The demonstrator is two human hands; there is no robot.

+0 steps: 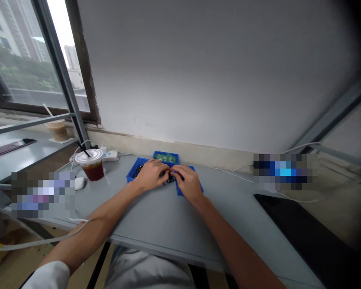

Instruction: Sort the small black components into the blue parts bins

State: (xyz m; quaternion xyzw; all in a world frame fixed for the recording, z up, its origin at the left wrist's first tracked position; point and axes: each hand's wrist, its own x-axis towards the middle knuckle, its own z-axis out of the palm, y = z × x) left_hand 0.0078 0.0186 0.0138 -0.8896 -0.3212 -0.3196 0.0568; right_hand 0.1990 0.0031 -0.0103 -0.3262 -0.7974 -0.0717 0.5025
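Observation:
My left hand point(152, 176) and my right hand point(189, 184) meet over the grey table, fingertips pinched close together. Whatever small part lies between them is too small to make out. Small black pieces point(169, 181) show just below the fingers. Beside my left hand is a blue bin point(129, 176) with small dark parts in it. Behind both hands stands another blue bin point(154, 154), holding green pieces in what looks like clear bags. A third blue bin point(180, 193) sits under my right hand, which hides most of its inside.
On the left stands a lidded cup point(93, 170) of dark red drink with a black straw, near a white power strip point(110, 155). A black flat panel point(295, 224) lies at the right. A white cable point(42, 242) crosses near my left forearm. The wall point(213, 100) rises behind the table.

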